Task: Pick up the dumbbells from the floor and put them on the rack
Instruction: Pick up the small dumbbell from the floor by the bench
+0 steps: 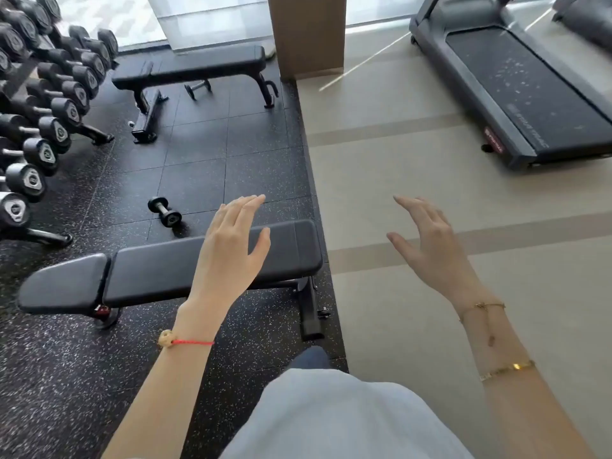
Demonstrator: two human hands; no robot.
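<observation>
A small black dumbbell (164,211) lies on the dark rubber floor just beyond the near bench. A second small dumbbell (198,88) lies under the far bench. The dumbbell rack (49,240) runs along the left edge, filled with several black dumbbells. My left hand (231,243) hovers above the near bench, fingers apart, holding nothing, to the right of the near dumbbell. My right hand (427,240) is raised over the beige floor, fingers spread and empty.
A near flat bench (159,276) stands across my path between me and the dumbbell. A far bench (188,66) stands by the window. A treadmill (516,91) is at the right, a wooden pillar (308,34) at the back.
</observation>
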